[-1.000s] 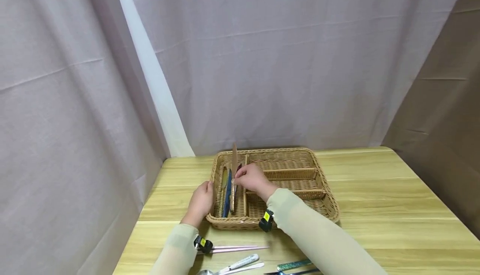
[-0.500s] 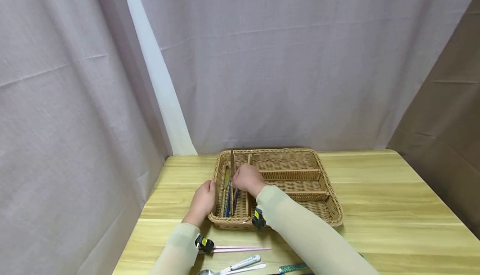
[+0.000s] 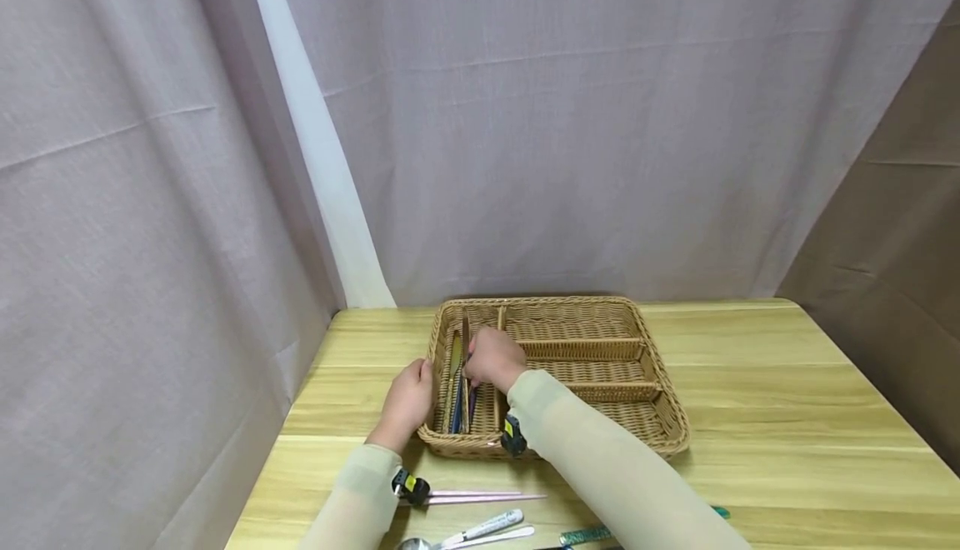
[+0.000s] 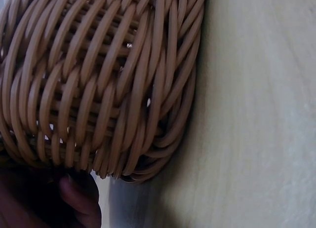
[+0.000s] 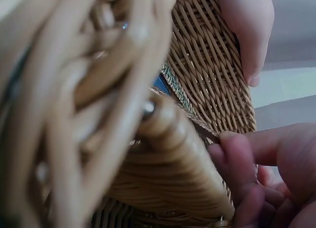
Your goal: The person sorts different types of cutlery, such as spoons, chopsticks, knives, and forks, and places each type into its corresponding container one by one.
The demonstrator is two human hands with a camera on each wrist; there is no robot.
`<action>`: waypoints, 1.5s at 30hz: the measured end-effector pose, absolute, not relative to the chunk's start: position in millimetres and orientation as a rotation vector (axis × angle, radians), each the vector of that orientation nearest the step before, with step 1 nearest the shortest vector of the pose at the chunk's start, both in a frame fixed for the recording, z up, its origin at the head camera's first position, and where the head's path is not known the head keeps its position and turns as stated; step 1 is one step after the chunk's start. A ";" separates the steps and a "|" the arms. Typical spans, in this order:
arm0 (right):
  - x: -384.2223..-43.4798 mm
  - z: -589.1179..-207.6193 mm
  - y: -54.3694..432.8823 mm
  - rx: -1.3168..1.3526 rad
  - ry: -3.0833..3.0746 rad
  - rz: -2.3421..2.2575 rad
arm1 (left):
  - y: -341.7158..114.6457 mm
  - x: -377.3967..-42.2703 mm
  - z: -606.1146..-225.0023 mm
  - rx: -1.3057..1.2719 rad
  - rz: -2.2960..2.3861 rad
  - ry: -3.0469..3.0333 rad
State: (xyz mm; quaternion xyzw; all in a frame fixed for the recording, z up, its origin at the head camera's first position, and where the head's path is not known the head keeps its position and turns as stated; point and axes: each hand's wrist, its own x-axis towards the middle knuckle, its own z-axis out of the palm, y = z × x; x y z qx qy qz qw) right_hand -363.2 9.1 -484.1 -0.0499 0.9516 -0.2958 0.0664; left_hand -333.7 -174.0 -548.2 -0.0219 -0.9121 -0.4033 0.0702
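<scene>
A wicker cutlery basket [image 3: 660,417] with compartments stands on the table. My left hand [image 3: 407,396] grips its left rim; in the left wrist view part of that hand [image 4: 81,201] shows beside the weave. Inside the long left compartment my right hand [image 3: 495,356] pinches a copper-coloured table knife [image 3: 465,329], its blade toward the back and now low between the walls. The right wrist view has the fingers [image 5: 237,149] at the knife's thin edge [image 5: 205,131]. Left of it lie a gold-bladed knife [image 3: 455,354] and a blue-handled piece [image 3: 457,412]; a purple piece [image 3: 472,400] lies to its right.
In front of the basket lie pink chopsticks [image 3: 480,496], a spoon [image 3: 414,544], a white-handled piece [image 3: 498,522] and a green glittery handle [image 3: 585,536], partly under the right forearm. A curtain [image 3: 525,158] hangs behind the wooden table [image 3: 787,417].
My right hand has lowered the copper-coloured knife into the left compartment; its blade stood above the back rim before. The left hand has stayed on the rim.
</scene>
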 end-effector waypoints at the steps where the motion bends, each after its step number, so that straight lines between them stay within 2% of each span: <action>1: -363.4 -484.3 10.1 -0.155 2.873 -0.879 | -173.6 -333.5 -548.1 -0.064 -1.217 -2.746; 8: -365.6 -487.5 27.7 -0.165 2.881 -0.945 | -169.7 -334.7 -549.5 -0.086 -1.224 -2.753; 25: -343.7 -471.6 85.7 -0.155 2.441 -1.699 | -176.8 -333.9 -547.1 -0.080 -1.234 -2.766; 38: -314.3 -439.9 162.7 -0.281 2.434 -1.836 | -184.5 -340.9 -537.8 -0.075 -1.231 -2.757; 45: -282.6 -432.5 209.6 -0.336 2.428 -1.765 | -195.8 -333.8 -557.0 -0.071 -1.257 -2.733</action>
